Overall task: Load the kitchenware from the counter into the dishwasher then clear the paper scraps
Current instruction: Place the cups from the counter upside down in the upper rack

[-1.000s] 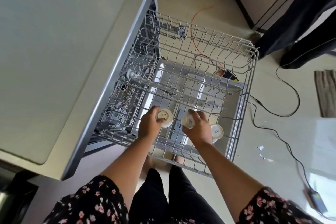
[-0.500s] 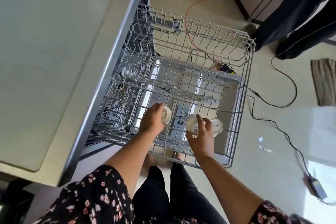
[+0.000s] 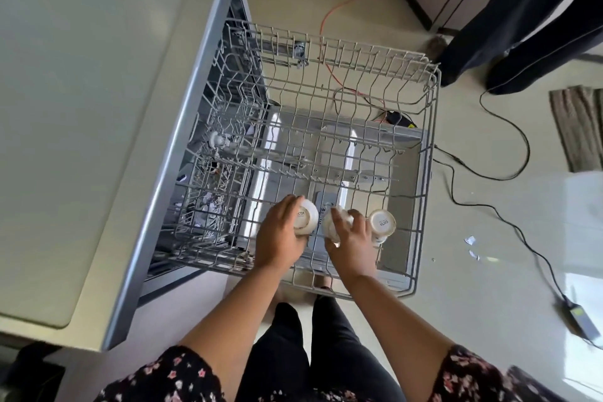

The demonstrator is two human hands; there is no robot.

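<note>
Inside rack (image 3: 430, 153), L fingers (image 3: 287, 205) wrap cup (image 3: 308, 218), R fingers (image 3: 358, 218) 2nd cup (image 3: 329, 228).

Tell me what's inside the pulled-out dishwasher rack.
Three white cups, bases up, at the rack front: the left grip holds the left cup, the right grip the middle cup, the third cup stands free. The grips cover both held cups' sides.

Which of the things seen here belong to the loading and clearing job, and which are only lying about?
Belong to the job: left cup, held by the left hand; middle cup, held by the right hand; right cup, in the rack; paper scraps on the floor.

Lying about: black cable, orange cable, adapter, rug, all on the floor.
</note>
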